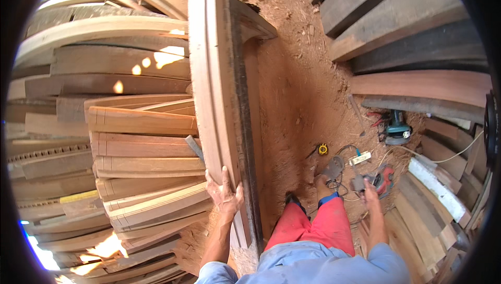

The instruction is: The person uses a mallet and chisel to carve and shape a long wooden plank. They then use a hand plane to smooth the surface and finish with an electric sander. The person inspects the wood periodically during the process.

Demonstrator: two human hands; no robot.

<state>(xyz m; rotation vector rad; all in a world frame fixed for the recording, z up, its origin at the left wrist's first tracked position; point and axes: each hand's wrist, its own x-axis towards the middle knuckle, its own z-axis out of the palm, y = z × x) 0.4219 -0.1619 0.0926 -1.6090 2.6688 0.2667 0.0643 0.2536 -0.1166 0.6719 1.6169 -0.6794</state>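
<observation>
Our left grip (225, 196) spread on beam (213, 91), at our left alongside timber stack (143, 121); right grip (369, 194) at grey block (358, 183), we cannot tell if pinching; beam could slide if we push sideways, only one grip on it

From my end I log the long board (211, 75) pale tan with a brown lengthwise stripe, stacked boards (146, 121) honey-coloured with thin dark lines, floor (284, 106) rusty orange-brown, tape measure (323, 149) yellow and black, power tool (398, 128) teal, trousers (308, 229) red, shirt (329, 266) light blue.
</observation>
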